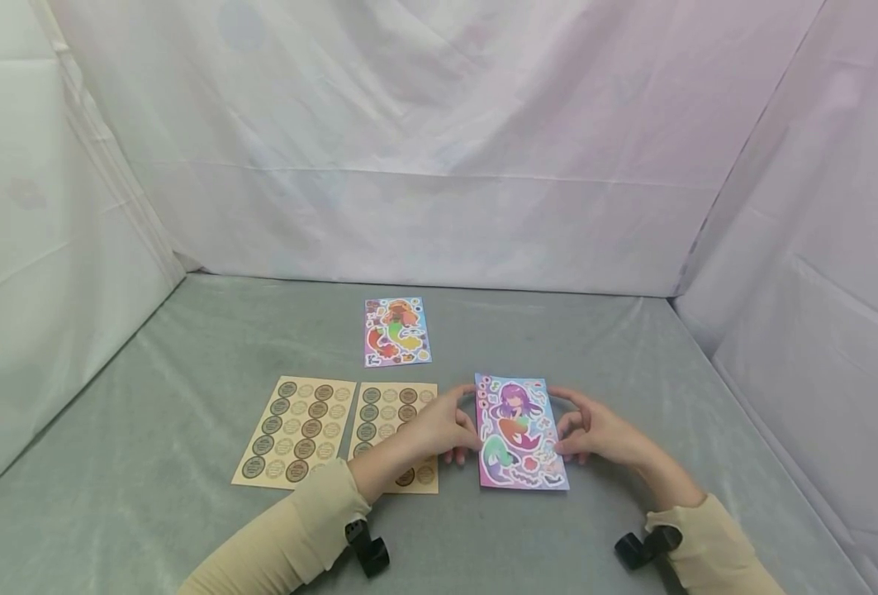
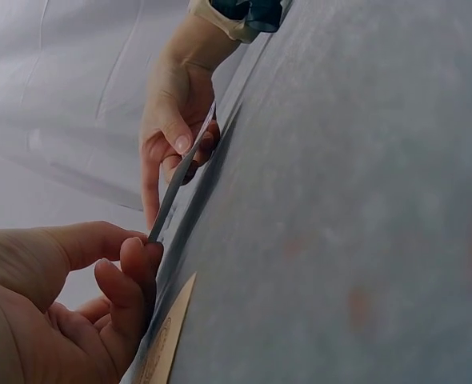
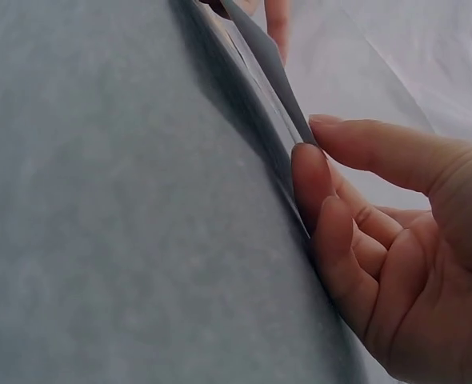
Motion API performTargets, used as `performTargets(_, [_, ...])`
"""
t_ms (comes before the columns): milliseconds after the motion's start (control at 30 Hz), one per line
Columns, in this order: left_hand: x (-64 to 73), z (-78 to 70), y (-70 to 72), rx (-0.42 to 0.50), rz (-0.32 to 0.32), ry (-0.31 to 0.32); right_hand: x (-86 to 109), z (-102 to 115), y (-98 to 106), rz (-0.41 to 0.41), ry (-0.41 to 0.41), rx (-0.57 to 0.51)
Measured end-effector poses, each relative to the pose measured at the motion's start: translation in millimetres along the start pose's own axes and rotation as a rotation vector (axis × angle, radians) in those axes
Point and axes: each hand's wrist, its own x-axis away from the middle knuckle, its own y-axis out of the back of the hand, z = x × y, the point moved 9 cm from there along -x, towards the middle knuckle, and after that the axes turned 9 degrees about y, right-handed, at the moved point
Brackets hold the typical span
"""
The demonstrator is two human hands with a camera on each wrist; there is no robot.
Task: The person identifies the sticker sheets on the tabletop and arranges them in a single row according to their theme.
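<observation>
A sticker sheet (image 1: 519,434) with a purple-haired mermaid and small loose designs is held between my two hands, right of centre. My left hand (image 1: 439,428) pinches its left edge, and my right hand (image 1: 604,430) pinches the right edge. From the left wrist, the sheet appears edge-on as a thin grey strip (image 2: 174,188), tilted above the cloth, with the left thumb and fingertips (image 2: 136,260) at its near end. In the right wrist view, the right thumb (image 3: 372,148) lies on one side of the edge and curled fingers on the other.
Farther back lies another mermaid sticker sheet (image 1: 397,332) in red and yellow. Two tan sheets of round labels lie to the left: one fully visible (image 1: 297,431), the other (image 1: 367,397) partly under my left forearm. White fabric walls (image 1: 424,223) enclose the grey cloth-covered table (image 1: 297,545).
</observation>
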Motion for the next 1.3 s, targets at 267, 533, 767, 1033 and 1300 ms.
performTargets(267, [2.3, 0.5, -2.1, 0.005, 0.018, 0.006, 0.3, -1.8, -2.6, 0.022, -0.022, 0.009])
performTargets(533, [0.5, 3.6, -5.0, -0.004, 0.016, 0.027, 1.1, -3.2, -2.6, 0.023, -0.045, 0.015])
performTargets(767, [0.2, 4.2, -6.6, -0.004, 0.010, 0.054, 2.0, -2.4, -3.5, 0.029, -0.052, 0.035])
performTargets(1033, [0.0, 4.6, -6.2, -0.045, -0.012, 0.066, 1.7, -3.8, -3.2, 0.012, -0.082, 0.067])
performTargets(1300, [0.7, 3.3, -5.4, -0.136, -0.052, 0.074, 1.1, -0.3, -4.0, 0.002, -0.095, 0.116])
